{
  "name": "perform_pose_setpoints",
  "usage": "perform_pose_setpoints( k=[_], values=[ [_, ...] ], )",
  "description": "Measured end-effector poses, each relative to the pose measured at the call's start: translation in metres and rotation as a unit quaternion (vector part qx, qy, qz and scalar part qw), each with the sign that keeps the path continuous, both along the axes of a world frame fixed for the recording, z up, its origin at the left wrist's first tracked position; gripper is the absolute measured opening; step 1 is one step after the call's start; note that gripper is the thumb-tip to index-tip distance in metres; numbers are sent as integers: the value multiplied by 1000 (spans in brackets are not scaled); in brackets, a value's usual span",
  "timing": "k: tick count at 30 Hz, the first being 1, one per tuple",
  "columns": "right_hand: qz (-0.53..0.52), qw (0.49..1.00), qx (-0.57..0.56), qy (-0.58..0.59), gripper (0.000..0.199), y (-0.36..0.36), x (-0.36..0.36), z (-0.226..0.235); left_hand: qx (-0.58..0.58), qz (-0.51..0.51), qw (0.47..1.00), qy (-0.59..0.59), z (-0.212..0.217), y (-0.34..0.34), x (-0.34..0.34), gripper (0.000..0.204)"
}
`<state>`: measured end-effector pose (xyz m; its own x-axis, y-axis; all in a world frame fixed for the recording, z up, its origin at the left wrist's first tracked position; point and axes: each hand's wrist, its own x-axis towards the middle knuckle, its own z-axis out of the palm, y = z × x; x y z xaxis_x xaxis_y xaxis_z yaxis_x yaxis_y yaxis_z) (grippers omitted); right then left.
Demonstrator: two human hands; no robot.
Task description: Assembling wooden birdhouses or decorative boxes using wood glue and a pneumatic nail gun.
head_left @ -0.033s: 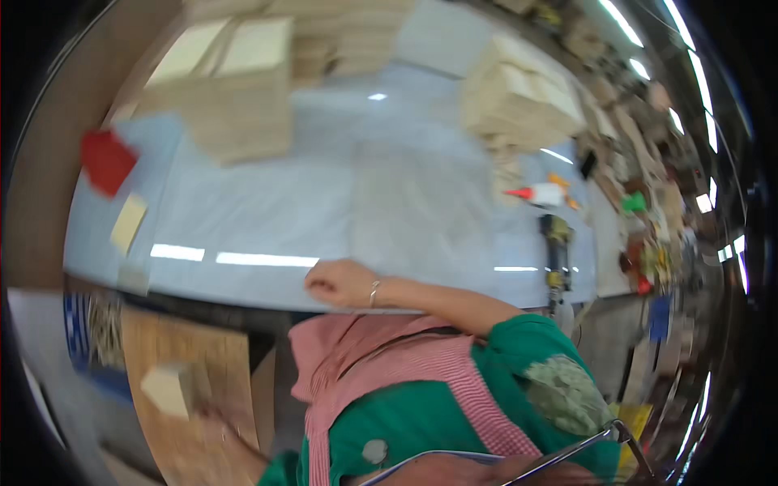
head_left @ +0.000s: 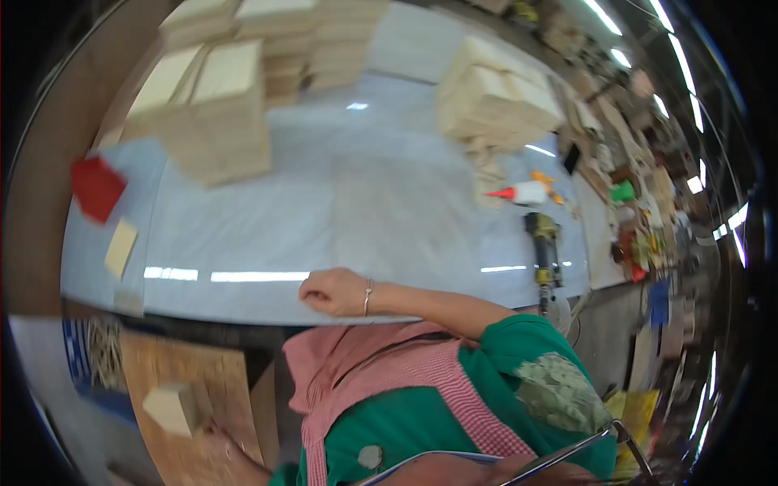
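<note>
At the lower left, my left hand [head_left: 228, 447] reaches to a pale, house-shaped wooden block [head_left: 168, 410] on a brown wooden board [head_left: 182, 356]. Its fingers close at the block's near right corner; the far side of the grip is hidden. My right hand [head_left: 336, 292], with a thin bracelet at the wrist, rests on the front edge of the pale table [head_left: 243, 243]. Its fingers are curled in, and nothing shows in them.
Stacked pale wooden pieces [head_left: 219, 138] stand at the back left, another stack [head_left: 494, 101] at the back right. A red-tipped white bottle [head_left: 528, 193] and a power drill [head_left: 545, 251] lie on the right. A red piece [head_left: 97, 188] and a blue crate [head_left: 77, 356] are left.
The whole view has shifted slightly, so the table and stacks sit a little lower and further left. Both hands keep their places at the block and the table edge.
</note>
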<state>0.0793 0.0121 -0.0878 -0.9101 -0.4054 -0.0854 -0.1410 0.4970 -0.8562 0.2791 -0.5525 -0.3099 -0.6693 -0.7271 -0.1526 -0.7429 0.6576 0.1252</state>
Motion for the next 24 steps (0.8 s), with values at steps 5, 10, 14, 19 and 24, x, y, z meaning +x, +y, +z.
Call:
perform_pose_setpoints(
  k=[5,10,14,19,24],
  values=[
    [-119,986,21,112,16,96,25,37,258,-2,965,48,-55,7,-32,38],
    [-271,953,28,137,17,186,54,46,254,-288,894,231,159,213,-144,28],
    [-314,938,44,139,16,218,83,42,270,-416,836,234,259,319,-217,15],
    [-381,921,3,83,13,244,139,22,150,-537,722,411,347,437,-288,15],
    [-385,918,-25,86,13,262,167,13,-4,-462,748,477,420,434,-369,27]
  ],
)
